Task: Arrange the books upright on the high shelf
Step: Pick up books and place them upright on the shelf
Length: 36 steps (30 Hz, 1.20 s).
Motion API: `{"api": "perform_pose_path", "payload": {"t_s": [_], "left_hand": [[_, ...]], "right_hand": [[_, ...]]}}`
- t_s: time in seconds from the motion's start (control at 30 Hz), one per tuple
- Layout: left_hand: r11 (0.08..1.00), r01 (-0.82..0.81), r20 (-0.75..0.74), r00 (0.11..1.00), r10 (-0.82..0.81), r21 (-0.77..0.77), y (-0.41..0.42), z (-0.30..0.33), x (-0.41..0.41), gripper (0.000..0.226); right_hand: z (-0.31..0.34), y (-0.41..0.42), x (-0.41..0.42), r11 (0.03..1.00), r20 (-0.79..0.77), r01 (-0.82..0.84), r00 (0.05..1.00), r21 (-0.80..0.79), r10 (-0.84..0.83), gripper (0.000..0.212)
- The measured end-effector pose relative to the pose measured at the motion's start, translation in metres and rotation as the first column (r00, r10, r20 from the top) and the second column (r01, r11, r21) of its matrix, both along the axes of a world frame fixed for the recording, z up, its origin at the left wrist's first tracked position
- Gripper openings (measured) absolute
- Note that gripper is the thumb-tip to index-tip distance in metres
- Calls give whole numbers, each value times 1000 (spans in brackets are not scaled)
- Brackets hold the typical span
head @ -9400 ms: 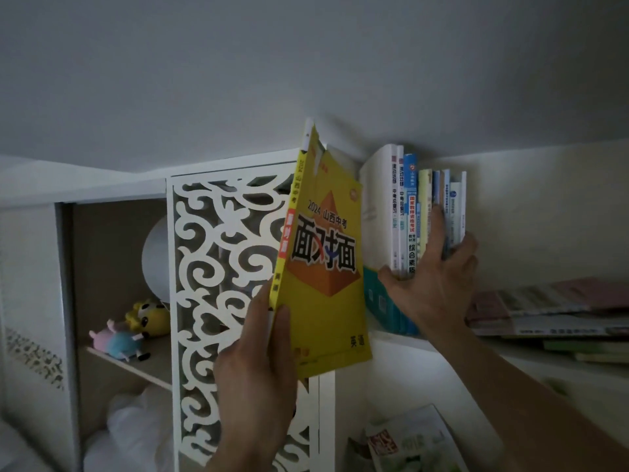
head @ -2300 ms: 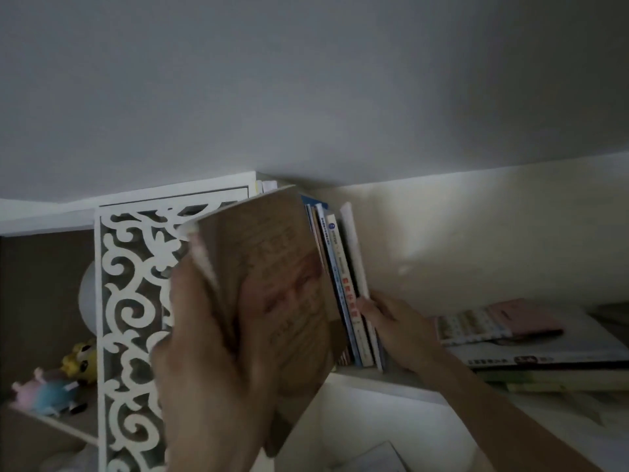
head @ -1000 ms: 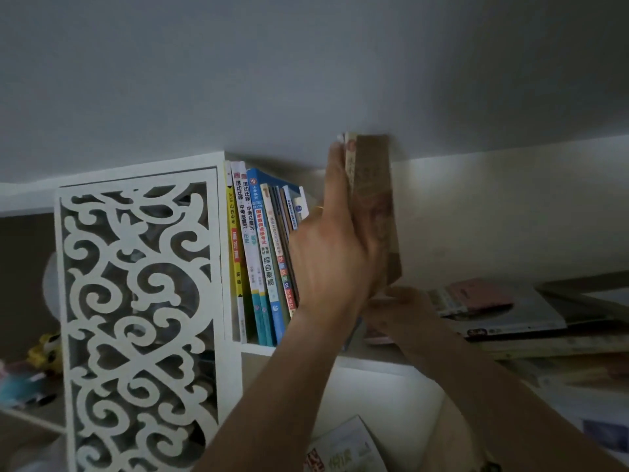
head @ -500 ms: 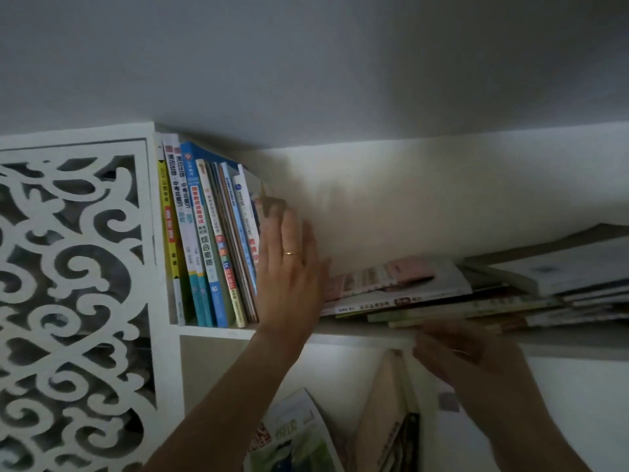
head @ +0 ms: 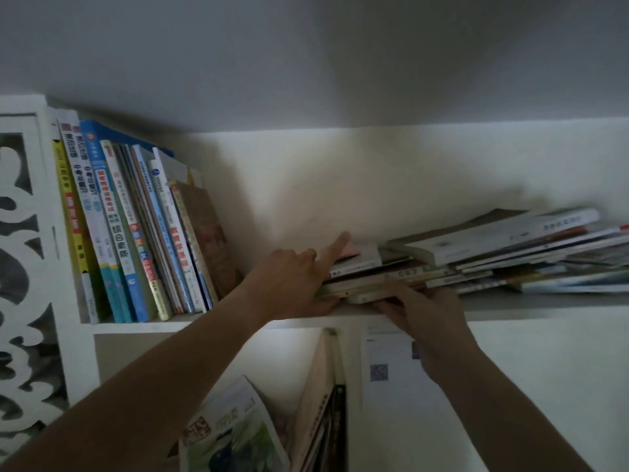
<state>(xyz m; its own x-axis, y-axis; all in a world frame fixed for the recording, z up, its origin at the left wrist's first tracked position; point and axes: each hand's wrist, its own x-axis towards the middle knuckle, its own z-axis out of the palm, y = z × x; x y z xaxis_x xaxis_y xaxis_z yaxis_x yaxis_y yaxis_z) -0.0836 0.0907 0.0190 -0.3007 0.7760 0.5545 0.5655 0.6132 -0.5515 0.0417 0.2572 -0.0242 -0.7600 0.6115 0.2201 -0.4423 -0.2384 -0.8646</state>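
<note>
A row of upright books [head: 136,233] leans left against the high shelf's left end, with a brown book [head: 211,240] outermost on the right. Further right lies a flat stack of books [head: 476,253] on the shelf board [head: 544,310]. My left hand [head: 296,284] grips the stack's left end: its index finger lies stretched over the top pink book and its thumb sits under the lower books. At the front edge my right hand [head: 418,308] holds the bottom books, fingers curled round them.
A white fretwork panel [head: 20,267] closes the shelf on the left. Below the board are a green magazine [head: 238,434], leaning books [head: 323,403] and a paper with a QR code [head: 384,369]. The ceiling hangs close above the books.
My left hand left the upright row and moved right onto the flat stack. My right hand rose from below the shelf to the stack's front edge. The view shifted right.
</note>
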Motion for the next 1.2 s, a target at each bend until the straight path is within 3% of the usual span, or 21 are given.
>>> {"api": "perform_pose_path", "payload": {"t_s": [0.2,0.3,0.4,0.57,0.67,0.83,0.9,1.0,1.1,1.2], "left_hand": [[1000,18,-32,999,-18,1,6,6,5,89],[1000,15,-9,1000,-15,23,9,10,7,93],[994,-60,-36,997,63,91,19,8,5,95],[983,-144,-54,987,151,113,24,-6,-4,69],[989,-114,-72,990,121,91,8,-1,-7,63],[970,-19,-32,999,27,242,-33,20,-11,58],[929,-13,19,1000,7,370,-34,25,-8,56],[776,-54,115,993,-24,629,-33,21,-10,62],[641,-135,159,987,20,755,-32,18,-13,62],[505,-177,202,979,5,845,-34,21,-8,55]], "right_hand": [[22,24,35,978,276,-104,960,181,51,34],[20,43,49,989,282,-61,959,134,21,44],[22,34,44,988,272,-108,960,115,73,41],[40,30,26,997,248,-1,969,74,-17,49],[59,44,16,996,174,93,980,11,-94,38],[88,59,9,952,130,265,950,155,-285,33],[83,56,18,936,124,302,937,182,-327,35],[64,35,23,986,205,76,973,152,-106,48],[60,-3,-4,943,234,-107,972,317,32,59],[77,-52,-43,811,222,-205,970,547,96,93]]}}
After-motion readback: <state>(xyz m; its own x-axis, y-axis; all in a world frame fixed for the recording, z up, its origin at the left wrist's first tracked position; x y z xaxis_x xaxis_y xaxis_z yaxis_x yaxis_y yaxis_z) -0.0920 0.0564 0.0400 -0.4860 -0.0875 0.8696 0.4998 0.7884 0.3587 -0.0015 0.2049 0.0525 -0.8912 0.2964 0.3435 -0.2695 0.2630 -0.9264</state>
